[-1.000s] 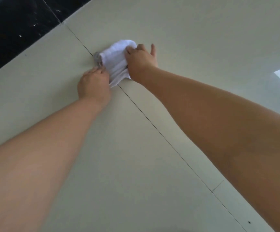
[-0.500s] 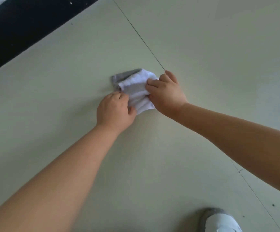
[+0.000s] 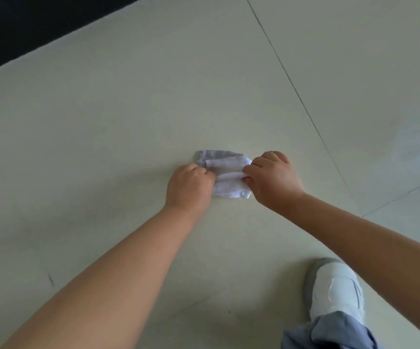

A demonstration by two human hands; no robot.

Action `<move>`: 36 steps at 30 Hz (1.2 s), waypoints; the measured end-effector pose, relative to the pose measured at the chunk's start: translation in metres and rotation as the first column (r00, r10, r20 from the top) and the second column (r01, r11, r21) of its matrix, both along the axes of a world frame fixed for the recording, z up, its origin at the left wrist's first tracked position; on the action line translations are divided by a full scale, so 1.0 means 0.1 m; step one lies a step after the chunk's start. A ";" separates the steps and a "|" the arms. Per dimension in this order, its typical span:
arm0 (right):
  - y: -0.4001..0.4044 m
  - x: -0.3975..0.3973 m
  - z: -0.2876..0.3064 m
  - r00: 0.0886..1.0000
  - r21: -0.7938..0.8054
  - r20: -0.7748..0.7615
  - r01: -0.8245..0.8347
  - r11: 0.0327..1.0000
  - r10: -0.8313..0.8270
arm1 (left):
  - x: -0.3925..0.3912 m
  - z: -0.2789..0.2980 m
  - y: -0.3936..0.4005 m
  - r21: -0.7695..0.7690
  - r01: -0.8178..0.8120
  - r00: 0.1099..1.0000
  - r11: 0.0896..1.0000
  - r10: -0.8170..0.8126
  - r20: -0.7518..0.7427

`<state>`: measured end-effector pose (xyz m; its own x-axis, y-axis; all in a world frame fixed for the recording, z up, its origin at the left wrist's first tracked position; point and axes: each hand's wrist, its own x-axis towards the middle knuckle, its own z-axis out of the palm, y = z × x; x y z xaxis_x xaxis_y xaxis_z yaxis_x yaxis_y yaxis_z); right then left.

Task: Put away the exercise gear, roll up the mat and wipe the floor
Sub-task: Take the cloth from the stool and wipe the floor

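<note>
A folded white cloth (image 3: pixel 229 172) with a grey edge lies flat on the pale tiled floor (image 3: pixel 128 122) in the middle of the head view. My left hand (image 3: pixel 188 187) grips the cloth's left side with curled fingers. My right hand (image 3: pixel 271 177) grips its right side, fingers curled over the edge. Both hands press the cloth down onto the floor. No mat or exercise gear is in view.
A dark strip of black floor (image 3: pixel 27 26) runs along the top left. Thin grout lines (image 3: pixel 294 89) cross the tiles on the right. My white shoe (image 3: pixel 334 288) and blue-grey trouser leg (image 3: pixel 329 333) are at the bottom right.
Both hands have pulled the cloth toward me across the floor, off the grout line and onto the tile to its left. My shoe has come further into view.
</note>
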<state>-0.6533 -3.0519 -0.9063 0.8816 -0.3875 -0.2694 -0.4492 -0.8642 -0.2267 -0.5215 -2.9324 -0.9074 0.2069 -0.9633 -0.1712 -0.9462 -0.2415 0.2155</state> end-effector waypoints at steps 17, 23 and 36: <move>1.40 -0.03 2.66 0.931 0.265 -0.343 -0.035 0.964 0.129 | -0.39 2.59 1.63 0.277 -0.234 0.958 0.932 0.269 -0.095; 1.23 0.51 3.75 0.925 0.232 -0.255 -0.224 0.947 0.282 | -0.12 3.74 1.60 0.274 -0.480 0.858 0.833 0.511 -0.050; 2.92 1.73 6.07 0.599 0.041 0.084 -0.801 0.598 0.796 | -0.04 6.03 3.28 0.133 -0.976 0.187 0.173 0.977 0.101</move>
